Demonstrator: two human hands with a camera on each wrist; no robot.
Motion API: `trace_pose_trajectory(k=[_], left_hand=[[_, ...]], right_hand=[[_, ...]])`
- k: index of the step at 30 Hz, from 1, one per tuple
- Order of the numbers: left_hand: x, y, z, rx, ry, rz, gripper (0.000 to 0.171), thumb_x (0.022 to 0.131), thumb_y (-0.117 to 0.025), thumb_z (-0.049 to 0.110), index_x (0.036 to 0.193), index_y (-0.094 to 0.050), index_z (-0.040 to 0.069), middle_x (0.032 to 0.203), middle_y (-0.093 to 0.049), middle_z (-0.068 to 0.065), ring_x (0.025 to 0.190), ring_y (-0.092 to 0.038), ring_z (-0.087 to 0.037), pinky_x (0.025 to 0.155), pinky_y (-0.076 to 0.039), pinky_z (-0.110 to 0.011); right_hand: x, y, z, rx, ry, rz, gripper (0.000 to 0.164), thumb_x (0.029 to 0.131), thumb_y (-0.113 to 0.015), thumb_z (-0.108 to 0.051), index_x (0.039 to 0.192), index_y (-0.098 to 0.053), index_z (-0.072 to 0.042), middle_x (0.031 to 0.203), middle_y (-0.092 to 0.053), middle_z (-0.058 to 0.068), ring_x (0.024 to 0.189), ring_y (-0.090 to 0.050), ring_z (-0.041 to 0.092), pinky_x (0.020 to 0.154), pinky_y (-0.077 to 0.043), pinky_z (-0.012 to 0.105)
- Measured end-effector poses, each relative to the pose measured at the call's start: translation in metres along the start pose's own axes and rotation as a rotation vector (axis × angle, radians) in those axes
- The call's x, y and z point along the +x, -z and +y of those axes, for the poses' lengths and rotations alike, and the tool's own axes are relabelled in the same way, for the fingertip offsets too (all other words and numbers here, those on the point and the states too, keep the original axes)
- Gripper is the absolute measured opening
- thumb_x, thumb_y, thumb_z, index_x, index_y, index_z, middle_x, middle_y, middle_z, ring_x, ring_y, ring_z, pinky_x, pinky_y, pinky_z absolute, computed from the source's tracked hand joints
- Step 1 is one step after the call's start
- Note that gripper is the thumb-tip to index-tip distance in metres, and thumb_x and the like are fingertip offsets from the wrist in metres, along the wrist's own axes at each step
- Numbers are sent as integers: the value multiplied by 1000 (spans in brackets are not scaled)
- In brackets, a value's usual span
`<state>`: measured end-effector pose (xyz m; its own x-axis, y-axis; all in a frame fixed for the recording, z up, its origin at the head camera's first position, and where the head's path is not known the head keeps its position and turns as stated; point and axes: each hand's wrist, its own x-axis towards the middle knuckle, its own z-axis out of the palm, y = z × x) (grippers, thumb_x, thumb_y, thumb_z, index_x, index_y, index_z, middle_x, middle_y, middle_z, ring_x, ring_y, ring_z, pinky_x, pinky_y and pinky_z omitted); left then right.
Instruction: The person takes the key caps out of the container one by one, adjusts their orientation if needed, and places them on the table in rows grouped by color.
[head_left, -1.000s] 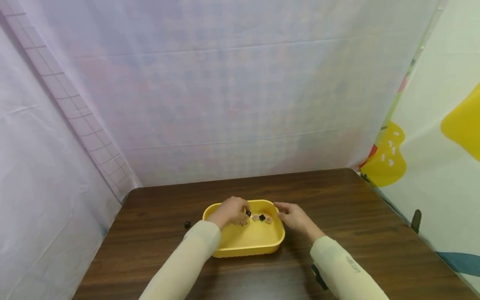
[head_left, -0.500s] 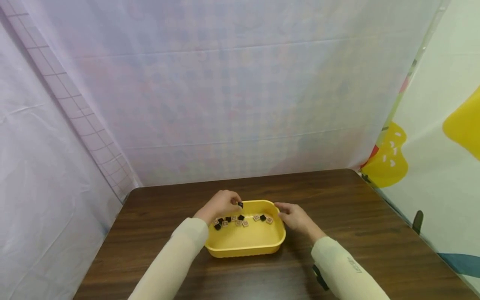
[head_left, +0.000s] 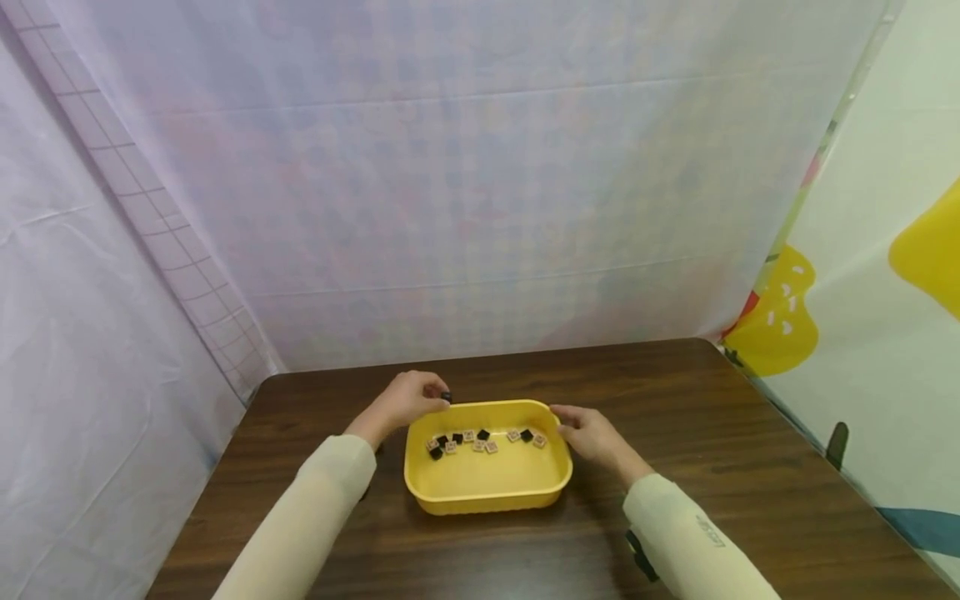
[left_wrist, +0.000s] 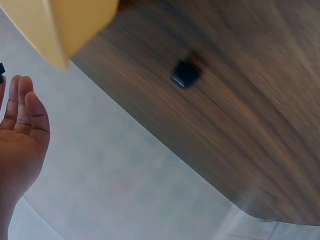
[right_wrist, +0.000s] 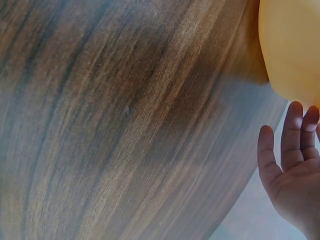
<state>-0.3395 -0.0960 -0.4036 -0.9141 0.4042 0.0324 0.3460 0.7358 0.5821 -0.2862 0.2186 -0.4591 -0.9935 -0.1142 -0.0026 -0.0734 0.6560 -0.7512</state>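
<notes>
My left hand (head_left: pixel 408 398) pinches a small black block (head_left: pixel 446 397) just beyond the back-left rim of a yellow plastic tray (head_left: pixel 487 503). In the left wrist view only part of that block shows at the left edge, with the other fingers extended. My right hand (head_left: pixel 592 433) rests its fingertips and thumb at the tray's back-right rim; in the right wrist view the visible fingers (right_wrist: pixel 291 135) are fairly straight beside the tray wall. Inside the tray lie several light square tiles (head_left: pixel 491 447) with dark markings and several black ones (head_left: pixel 527 435), loosely strewn along the back half.
Another small black block (left_wrist: pixel 185 74) lies on the dark wood-grain table (head_left: pixel 660 400), left of the tray and mostly hidden by my left wrist in the head view. A pale patterned curtain (head_left: pixel 480 208) hangs right behind the table's back edge.
My left hand has lifted the black block out of the tray and carried it left over the back rim, uncovering the tiles on the tray's left. My right hand and the tray are almost unmoved.
</notes>
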Motion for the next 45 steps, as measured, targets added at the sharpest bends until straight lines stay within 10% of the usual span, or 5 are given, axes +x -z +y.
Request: trace_pose_trajectory(k=[19,45], left_hand=[[-48,35,-82,-50,65,128,20,88,-73,11,106,-71,2,91,-67,-5,88,-62,-22,77,-52,-42],[-78,14,-131,-86,141,82,17,83,-77,13,97,-72,3,84,-66,-3,79,-59,-21,70,-50,-38]], right_hand=[[-1,-1,0,33,-37,-18,41,100,-54,-9,140,-53,1,137,-55,24,119,-57,38,94,-49,50],[-1,-1,-1,47,-42,-25,42,100,-53,-8,141,-52,1,140,-52,25,124,-52,42,98,-46,53]])
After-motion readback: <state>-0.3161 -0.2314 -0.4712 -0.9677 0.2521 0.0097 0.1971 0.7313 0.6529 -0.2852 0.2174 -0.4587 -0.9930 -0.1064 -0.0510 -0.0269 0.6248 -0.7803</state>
